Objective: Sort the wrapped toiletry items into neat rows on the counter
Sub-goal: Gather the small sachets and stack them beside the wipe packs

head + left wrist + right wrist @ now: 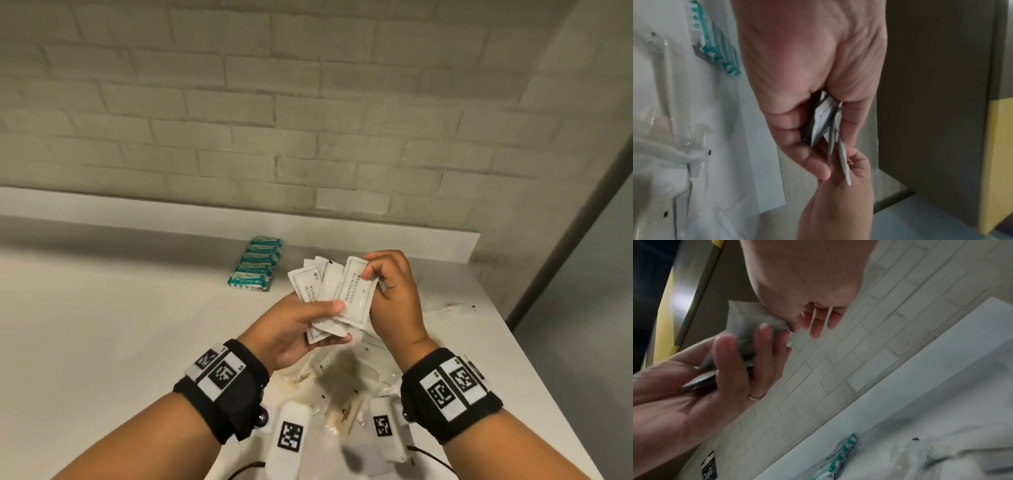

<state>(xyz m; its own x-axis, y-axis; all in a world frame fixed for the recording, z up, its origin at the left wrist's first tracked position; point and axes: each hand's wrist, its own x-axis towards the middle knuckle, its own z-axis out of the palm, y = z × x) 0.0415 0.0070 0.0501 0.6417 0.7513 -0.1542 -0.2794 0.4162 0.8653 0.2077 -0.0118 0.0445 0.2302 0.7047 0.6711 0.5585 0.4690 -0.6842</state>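
Note:
Above the white counter my left hand grips a fanned bunch of white shampoo sachets, thumb across their lower part. My right hand pinches the top corner of the front sachet, printed "shampoo with conditioner". In the left wrist view the sachets show edge-on between my left fingers, with the right hand below. The right wrist view shows the sachets pressed between both hands. A neat row of teal-and-white wrapped packets lies on the counter behind.
A loose heap of clear-wrapped toiletry items lies on the counter under my wrists. A white brick wall rises behind a raised ledge. The counter's right edge drops to the floor.

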